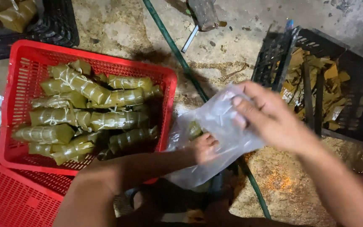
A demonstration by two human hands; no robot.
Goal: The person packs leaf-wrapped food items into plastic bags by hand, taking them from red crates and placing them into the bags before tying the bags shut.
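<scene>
A clear plastic bag (221, 138) sits between both hands, near the middle of the scene, just right of the red basket (22, 84). It is thin, crinkled and see-through, and a green leaf-wrapped bundle (195, 129) shows through its left side. The bag's long axis runs on a slant, from its low near end at the left up to its far right end, where the right hand (269, 120) pinches the plastic between thumb and fingers. The left hand (204, 148) is curled closed against the bag's lower part, gripping it.

The bag's left edge touches or overlaps the right rim of the red basket. That basket is filled with long green leaf-wrapped bundles (89, 117) tied with pale string, most lying roughly left to right. A green hose (177, 54) crosses the concrete floor (122, 29) from far to near and passes under the bag. To the right, a black crate (358, 126) holds loose yellowed leaves (332, 84); bare floor lies between it and the bag. A second red basket (9, 197) lies at the near left, and another black crate (59, 25) stands at the far left.
</scene>
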